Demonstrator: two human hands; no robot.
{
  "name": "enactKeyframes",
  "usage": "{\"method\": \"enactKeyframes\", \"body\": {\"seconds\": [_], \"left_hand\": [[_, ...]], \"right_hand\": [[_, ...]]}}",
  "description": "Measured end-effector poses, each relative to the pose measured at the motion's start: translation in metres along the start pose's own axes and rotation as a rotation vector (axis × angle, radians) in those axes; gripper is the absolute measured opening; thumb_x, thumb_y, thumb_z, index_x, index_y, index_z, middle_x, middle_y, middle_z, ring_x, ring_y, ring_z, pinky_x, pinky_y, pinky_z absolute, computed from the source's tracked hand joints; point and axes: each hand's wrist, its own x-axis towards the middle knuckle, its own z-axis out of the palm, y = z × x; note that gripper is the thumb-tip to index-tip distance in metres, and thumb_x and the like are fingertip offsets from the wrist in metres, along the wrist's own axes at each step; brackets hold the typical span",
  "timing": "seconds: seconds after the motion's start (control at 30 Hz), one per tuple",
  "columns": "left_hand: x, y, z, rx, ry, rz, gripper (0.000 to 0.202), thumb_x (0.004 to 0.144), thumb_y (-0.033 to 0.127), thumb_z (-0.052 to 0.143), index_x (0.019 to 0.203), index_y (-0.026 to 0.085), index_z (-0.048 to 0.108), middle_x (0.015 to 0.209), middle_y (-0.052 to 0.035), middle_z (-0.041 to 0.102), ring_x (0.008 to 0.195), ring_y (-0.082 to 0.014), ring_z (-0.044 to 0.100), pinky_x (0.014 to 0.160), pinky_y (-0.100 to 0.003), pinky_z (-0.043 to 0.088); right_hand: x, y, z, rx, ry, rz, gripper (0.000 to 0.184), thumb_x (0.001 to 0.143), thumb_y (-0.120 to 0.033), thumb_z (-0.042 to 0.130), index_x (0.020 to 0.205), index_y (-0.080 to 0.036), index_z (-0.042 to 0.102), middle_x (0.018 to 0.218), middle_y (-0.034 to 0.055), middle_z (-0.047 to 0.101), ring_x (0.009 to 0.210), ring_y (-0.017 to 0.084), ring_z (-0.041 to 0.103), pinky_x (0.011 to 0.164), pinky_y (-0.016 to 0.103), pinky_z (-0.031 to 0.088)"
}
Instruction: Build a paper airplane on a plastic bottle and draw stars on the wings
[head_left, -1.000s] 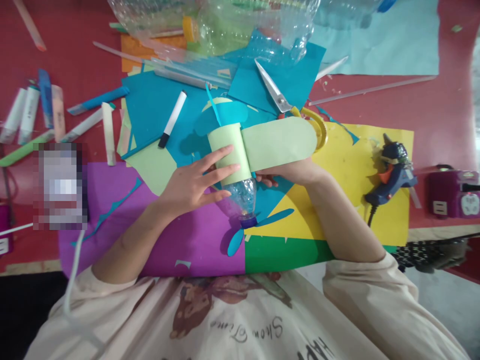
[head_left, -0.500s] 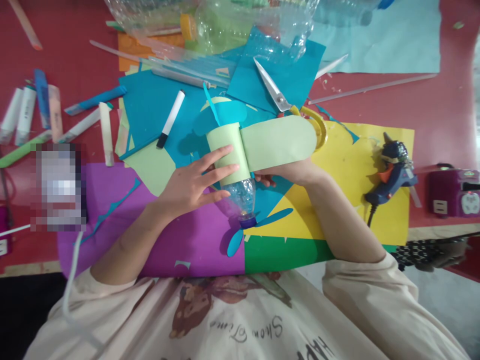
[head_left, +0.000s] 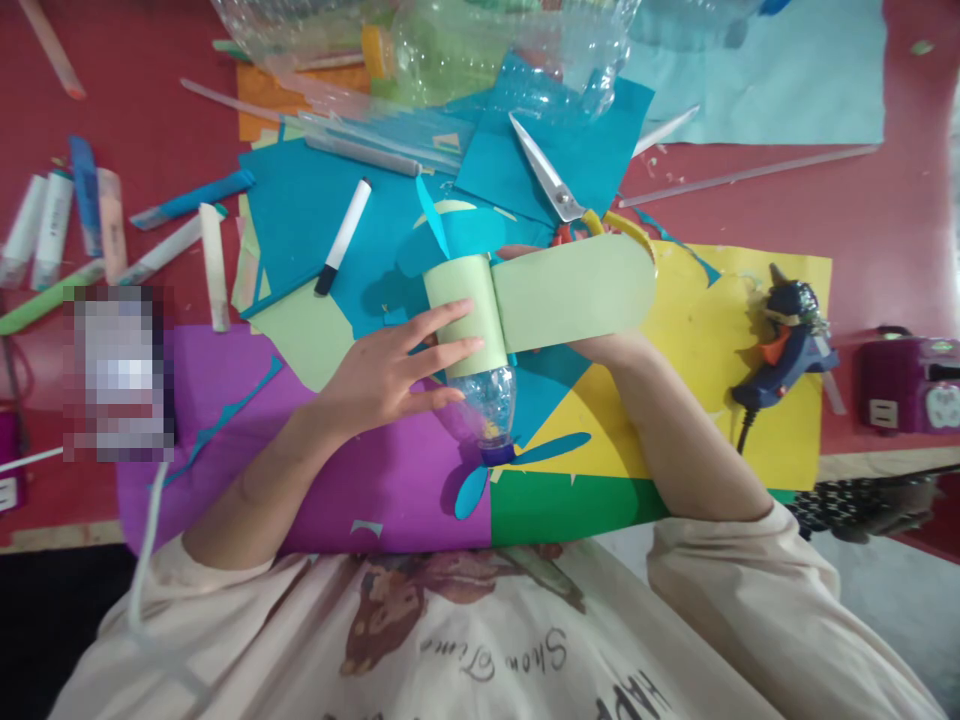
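Observation:
A clear plastic bottle (head_left: 491, 400) lies with its neck towards me, wrapped in a pale green paper band (head_left: 471, 315). From the right side of the band a rounded pale green paper wing (head_left: 577, 290) sticks out. At the purple cap is a blue two-bladed propeller (head_left: 551, 450); blue tail pieces (head_left: 457, 230) stand at the far end. My left hand (head_left: 382, 370) grips the wrapped bottle from the left, fingers across the band. My right hand (head_left: 611, 345) is beneath the wing, most of it hidden; part of a finger shows past the wing's far edge, close to the bottle.
Yellow-handled scissors (head_left: 555, 185) lie just beyond the wing. A glue gun (head_left: 791, 345) rests on yellow paper (head_left: 697, 430) at right. A white marker (head_left: 343, 235) lies on blue paper, with several more markers at left. Plastic bottles (head_left: 510, 60) stand at the back.
The bottle and its wing have shifted slightly right and towards me. My right hand's fingers have moved from the wing's near side; one now shows past its far edge.

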Motion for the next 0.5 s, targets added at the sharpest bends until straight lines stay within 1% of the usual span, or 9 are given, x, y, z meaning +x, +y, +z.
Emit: {"method": "enactKeyframes", "body": {"seconds": [0.07,0.13,0.2,0.3,0.4,0.47,0.5], "left_hand": [[0.0006,0.0001,-0.0002,0.012,-0.002,0.006,0.042,0.097,0.051,0.041,0.131,0.027,0.047,0.14,-0.0118,0.051,0.101,-0.0202,0.067,0.078,-0.03,0.057],[0.0012,0.0002,-0.0008,0.018,-0.006,0.007,0.041,0.097,0.05,0.042,0.129,0.025,0.049,0.14,-0.0124,0.051,0.103,-0.0206,0.066,0.081,-0.031,0.056],[0.0015,0.0003,-0.0013,0.007,0.0,0.011,0.041,0.097,0.05,0.042,0.127,0.023,0.05,0.139,-0.0134,0.051,0.106,-0.0213,0.065,0.082,-0.032,0.055],[0.0016,0.0002,-0.0017,-0.024,-0.013,-0.003,0.041,0.097,0.05,0.042,0.127,0.023,0.05,0.141,-0.013,0.05,0.111,-0.0219,0.062,0.086,-0.032,0.054],[0.0012,-0.0006,-0.0008,-0.037,-0.045,-0.022,0.041,0.097,0.049,0.043,0.13,0.026,0.048,0.143,-0.0112,0.047,0.118,-0.0224,0.058,0.092,-0.032,0.051],[0.0007,-0.0017,0.0004,-0.028,-0.038,-0.01,0.041,0.098,0.049,0.042,0.131,0.026,0.047,0.143,-0.0116,0.047,0.12,-0.023,0.057,0.094,-0.033,0.05],[0.0004,-0.0024,0.0011,-0.015,-0.027,0.002,0.042,0.098,0.049,0.041,0.132,0.026,0.046,0.142,-0.0121,0.048,0.119,-0.0232,0.057,0.094,-0.034,0.05]], "right_hand": [[-0.0004,-0.0001,-0.0022,-0.034,-0.012,0.0,0.051,0.08,-0.041,0.055,0.128,-0.023,0.051,0.128,0.0075,0.059,0.06,0.009,0.053,0.046,0.024,0.044],[-0.0001,0.0014,-0.0046,-0.027,-0.054,0.034,0.05,0.084,-0.04,0.049,0.131,-0.024,0.049,0.119,0.0061,0.064,0.055,0.009,0.051,0.046,0.025,0.044],[0.0006,0.0038,-0.0062,0.003,-0.088,0.061,0.049,0.085,-0.039,0.045,0.131,-0.024,0.048,0.113,0.0051,0.065,0.055,0.01,0.052,0.047,0.025,0.045],[0.0013,0.0064,-0.0049,-0.009,-0.061,0.026,0.042,0.084,-0.034,0.05,0.125,-0.025,0.053,0.11,0.0035,0.065,0.054,0.009,0.051,0.044,0.024,0.044],[0.0002,0.006,-0.0003,-0.035,-0.009,-0.001,0.038,0.082,-0.03,0.054,0.12,-0.024,0.055,0.091,0.0017,0.067,0.047,0.008,0.048,0.042,0.024,0.043],[-0.0015,0.0046,0.0019,-0.031,-0.019,-0.001,0.04,0.083,-0.027,0.053,0.123,-0.023,0.053,0.076,-0.0006,0.065,0.046,0.01,0.051,0.043,0.024,0.045],[-0.0026,0.0037,0.0023,-0.03,-0.046,-0.003,0.042,0.083,-0.026,0.053,0.124,-0.022,0.051,0.068,-0.0022,0.063,0.046,0.011,0.053,0.044,0.025,0.047]]}}
